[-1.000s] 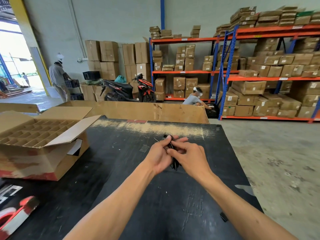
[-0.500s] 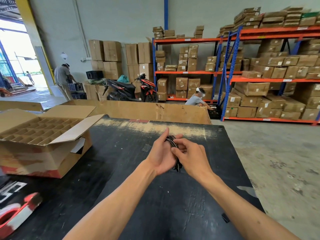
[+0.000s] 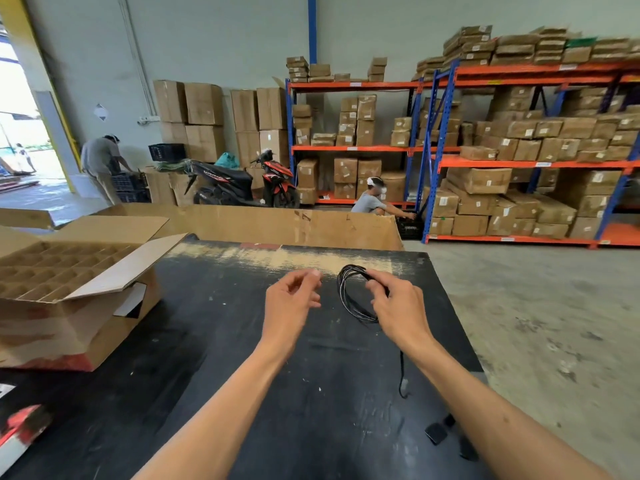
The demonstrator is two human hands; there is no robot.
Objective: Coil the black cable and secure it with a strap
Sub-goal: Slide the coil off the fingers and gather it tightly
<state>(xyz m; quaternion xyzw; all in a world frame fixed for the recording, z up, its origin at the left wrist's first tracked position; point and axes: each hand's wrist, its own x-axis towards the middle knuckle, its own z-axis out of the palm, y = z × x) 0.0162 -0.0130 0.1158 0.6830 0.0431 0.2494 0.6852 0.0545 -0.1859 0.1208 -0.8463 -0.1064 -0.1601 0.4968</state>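
The black cable [image 3: 348,296] hangs in a loose round coil above the black table [image 3: 214,358]. My right hand [image 3: 398,306] pinches the coil at its right side. A loose end of the cable [image 3: 402,379] dangles below my right wrist down to the table. My left hand [image 3: 292,301] is to the left of the coil, apart from it, its fingers curled and spread with nothing in them. I see no strap on the coil.
An open cardboard box [image 3: 76,296] with a divider grid stands on the table's left. A small black piece [image 3: 435,433] lies near the table's right edge. A cardboard wall [image 3: 277,225] runs behind the table. Shelves of boxes, a motorbike and two people are farther back.
Both hands held the cable bunched together before. Now my left hand has let go and moved left, and the coil has opened into a loop held by my right hand alone.
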